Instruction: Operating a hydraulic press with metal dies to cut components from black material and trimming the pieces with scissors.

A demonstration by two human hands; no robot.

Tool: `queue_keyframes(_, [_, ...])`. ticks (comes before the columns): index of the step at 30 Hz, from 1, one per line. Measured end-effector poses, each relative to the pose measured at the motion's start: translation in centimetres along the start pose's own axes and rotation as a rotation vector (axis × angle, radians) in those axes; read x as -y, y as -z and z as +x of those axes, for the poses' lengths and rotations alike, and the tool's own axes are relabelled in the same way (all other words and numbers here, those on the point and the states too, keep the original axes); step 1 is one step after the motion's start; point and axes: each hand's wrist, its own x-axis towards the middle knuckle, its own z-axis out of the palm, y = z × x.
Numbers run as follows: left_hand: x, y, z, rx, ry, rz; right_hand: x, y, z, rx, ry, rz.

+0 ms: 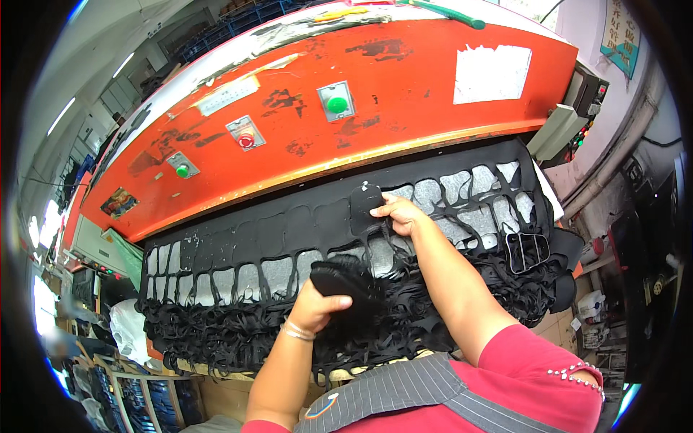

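A sheet of black material point(433, 169) lies over a grey surface, with rows of rounded panels cut into it and grey showing through many of the openings. My left hand point(312, 309) is closed round a stack of black cut pieces point(343, 278), held above the near part of the sheet. To its right and farther off, my right hand point(401, 215) pinches the edge of one rounded black piece point(364, 200), partly lifted at the upper row. Several uncut-looking or unremoved panels point(289, 227) lie left of that hand.
A tangle of black scrap strips point(238, 325) hangs along the near edge. A metal-edged cutting die point(527, 252) rests on the right end. Behind the sheet stands an orange machine point(411, 79) with green buttons point(337, 105) and a red button point(246, 141). A control box point(570, 123) is at far right.
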Motion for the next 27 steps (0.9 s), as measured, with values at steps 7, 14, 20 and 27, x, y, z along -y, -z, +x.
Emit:
queue_keyframes(7, [1.4,-0.7,11.4,-0.199,-0.119,0.388,1.1,2.7,0.2,0.182,0.072,0.091])
queue_keyframes(14, [1.6,0.7,17.0,-0.201,-0.053,0.476,1.4,2.9,0.6,0.271,0.054,0.145])
queue_keyframes(20, [4.2,-2.4,11.5,-0.364,-0.247,0.435,1.7,4.5,0.3,0.272,-0.033,0.417])
queue_keyframes(27, [0.5,0.3,-4.7,-0.337,-0.403,0.303,1.9,1.9,-0.3,0.138,-0.104,0.297])
